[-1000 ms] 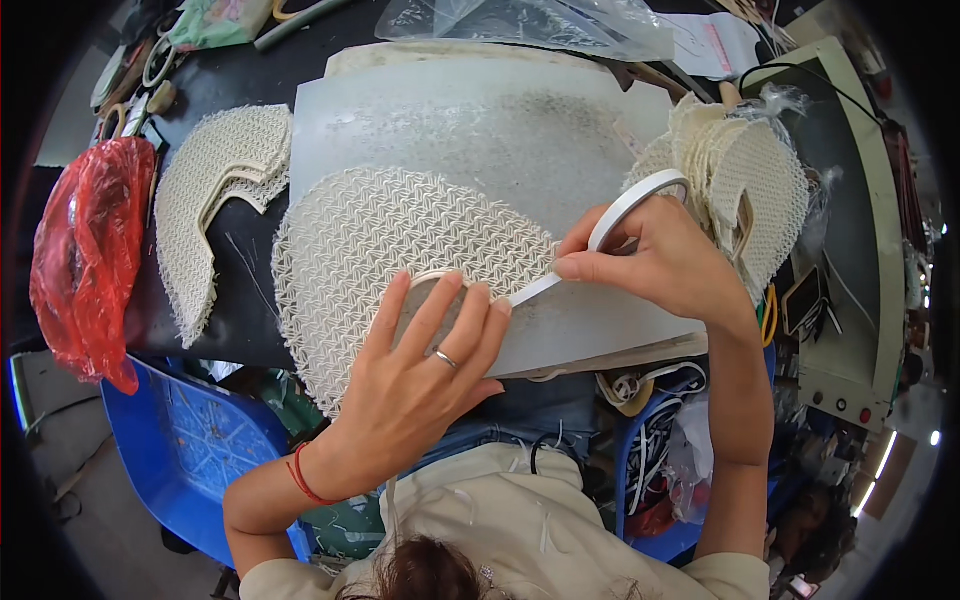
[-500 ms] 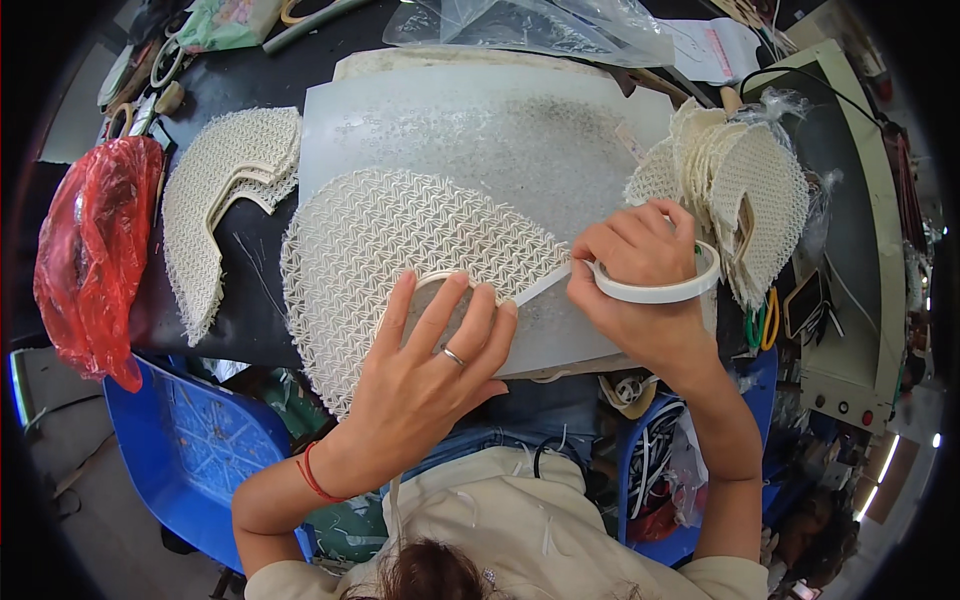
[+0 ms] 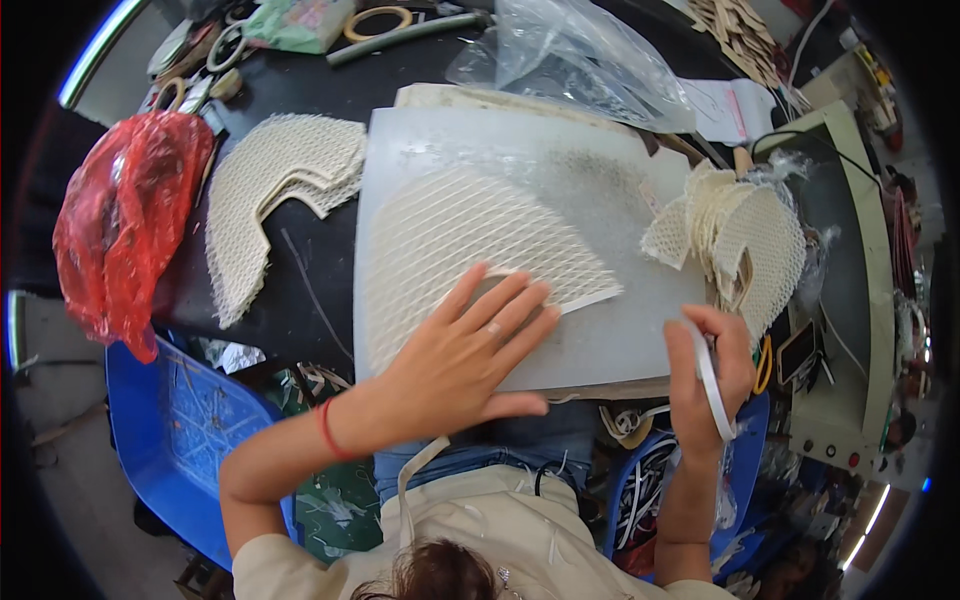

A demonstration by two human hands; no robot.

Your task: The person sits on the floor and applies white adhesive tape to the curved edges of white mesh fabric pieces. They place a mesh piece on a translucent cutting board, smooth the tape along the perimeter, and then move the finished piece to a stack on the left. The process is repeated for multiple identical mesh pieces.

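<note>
A cream woven, fan-shaped piece (image 3: 480, 225) lies on a pale translucent sheet (image 3: 620, 350), its weave smeared by motion. My left hand (image 3: 480, 345) is spread over its lower edge at the curved cutout, fingers apart and palm down. A white strip (image 3: 597, 297) runs along the piece's short right edge. To the right, off the piece, my right hand (image 3: 715, 365) is curled around a roll of white tape (image 3: 711, 392), seen nearly edge-on. No strip of tape is visible between the roll and the piece.
Curved woven pieces (image 3: 245, 190) are stacked at left beside a red plastic bag (image 3: 125, 235). More woven pieces (image 3: 765, 235) stand bunched at right, near a beige metal box (image 3: 855, 300). Clear plastic (image 3: 600, 70) lies at the back. Blue bins (image 3: 190, 430) flank my lap.
My right hand and the tape roll have moved right and down, away from the piece. The tape no longer stretches between them. My left hand has flattened and spread. The view has shifted.
</note>
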